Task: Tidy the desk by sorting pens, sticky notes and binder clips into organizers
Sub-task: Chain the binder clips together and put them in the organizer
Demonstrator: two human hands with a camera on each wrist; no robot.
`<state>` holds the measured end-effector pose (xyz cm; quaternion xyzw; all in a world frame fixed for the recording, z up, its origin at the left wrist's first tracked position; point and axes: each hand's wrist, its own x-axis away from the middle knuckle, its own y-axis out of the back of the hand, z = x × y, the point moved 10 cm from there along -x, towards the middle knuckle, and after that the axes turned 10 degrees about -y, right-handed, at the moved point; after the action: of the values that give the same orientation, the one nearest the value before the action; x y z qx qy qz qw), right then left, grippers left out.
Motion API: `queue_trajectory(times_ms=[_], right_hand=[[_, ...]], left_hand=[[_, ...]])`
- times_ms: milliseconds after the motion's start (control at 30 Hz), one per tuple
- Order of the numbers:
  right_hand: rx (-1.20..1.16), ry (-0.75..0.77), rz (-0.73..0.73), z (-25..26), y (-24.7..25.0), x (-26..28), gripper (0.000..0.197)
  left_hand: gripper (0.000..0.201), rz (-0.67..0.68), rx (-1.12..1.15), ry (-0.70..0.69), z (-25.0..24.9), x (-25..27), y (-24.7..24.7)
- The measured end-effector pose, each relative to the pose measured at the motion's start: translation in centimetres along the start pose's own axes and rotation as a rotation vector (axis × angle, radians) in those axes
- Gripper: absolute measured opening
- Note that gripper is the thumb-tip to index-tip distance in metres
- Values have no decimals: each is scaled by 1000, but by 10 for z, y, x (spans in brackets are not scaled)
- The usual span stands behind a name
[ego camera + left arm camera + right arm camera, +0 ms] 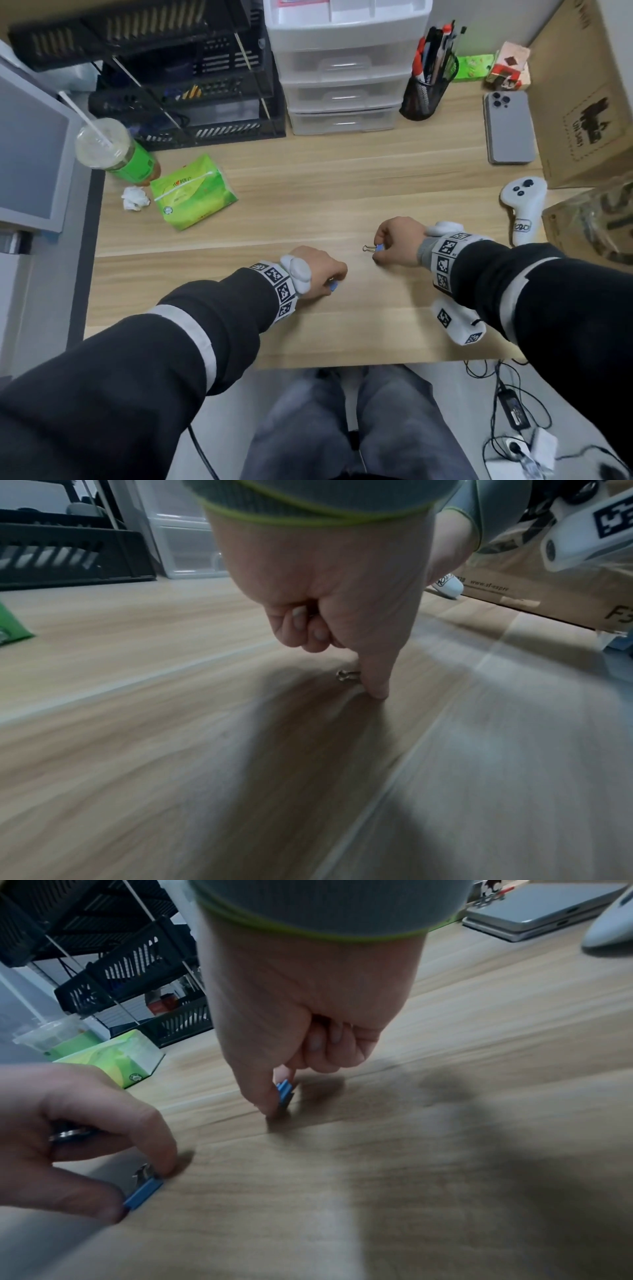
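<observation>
Head view: two blue binder clips, both hand-held.

Bare desk runs wide between both hands and rear organizers. Back edge walled: black tray rack left, white drawer unit centre, mesh pen cup right. Left flank: drink cup, tissue pack, crumpled tissue. Right flank: phone, white controller, cardboard box.

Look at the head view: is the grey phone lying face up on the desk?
No, the phone lies face down, its camera lenses showing.
</observation>
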<state>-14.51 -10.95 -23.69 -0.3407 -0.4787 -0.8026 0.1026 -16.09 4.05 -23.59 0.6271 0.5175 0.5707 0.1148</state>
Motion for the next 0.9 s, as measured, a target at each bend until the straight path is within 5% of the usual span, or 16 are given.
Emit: queue_trajectory(times_ms=[100, 233, 433, 667, 900], right_hand=[[-19, -8, -10, -5, 1, 4, 15], [-100, -1, -13, 1, 11, 11, 14], [-315, 112, -55, 45, 52, 24, 17], [-277, 248, -62, 98, 92, 44, 21], [-352, 243, -113, 111, 136, 54, 23]], left_hand=[[20, -8, 4, 23, -2, -4, 3], [34, -116, 275, 275, 21, 1, 10], [29, -287, 1153, 570, 44, 19, 29], [24, -470, 1735, 493, 41, 23, 64], [29, -493, 1810, 390, 38, 30, 115]])
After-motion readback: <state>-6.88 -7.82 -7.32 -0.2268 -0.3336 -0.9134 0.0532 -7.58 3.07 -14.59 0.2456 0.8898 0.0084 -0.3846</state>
